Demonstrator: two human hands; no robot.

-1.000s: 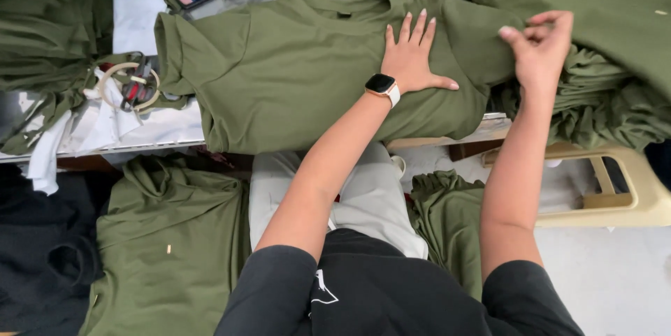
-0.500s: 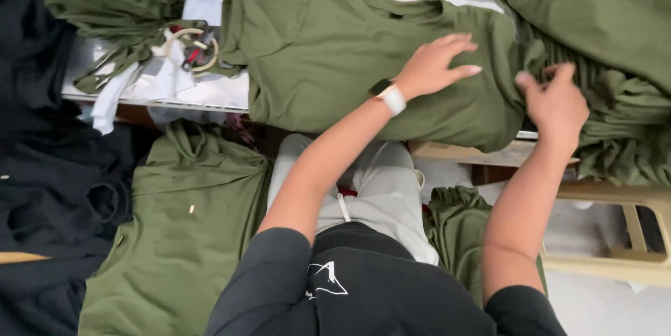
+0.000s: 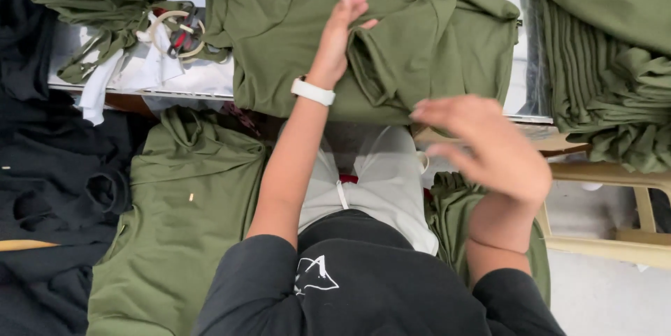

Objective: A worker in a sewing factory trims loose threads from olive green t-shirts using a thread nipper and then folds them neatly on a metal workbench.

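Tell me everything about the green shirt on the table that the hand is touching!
The green shirt is an olive T-shirt of soft knit cloth, lying flat on the table with its dark-lined collar at the far edge. Its right side is folded over toward the middle, making a rumpled flap, and its hem hangs a little over the near edge. The left hand, with a white watch on its wrist, rests on the fold. The right hand is blurred and off the shirt. More green cloth lies piled on both sides.

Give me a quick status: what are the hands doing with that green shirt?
Left hand flat on green shirt, holding nothing. Right hand open, lifted off it. Sleeve side folded over. Stacked green shirts alongside, not blocking.
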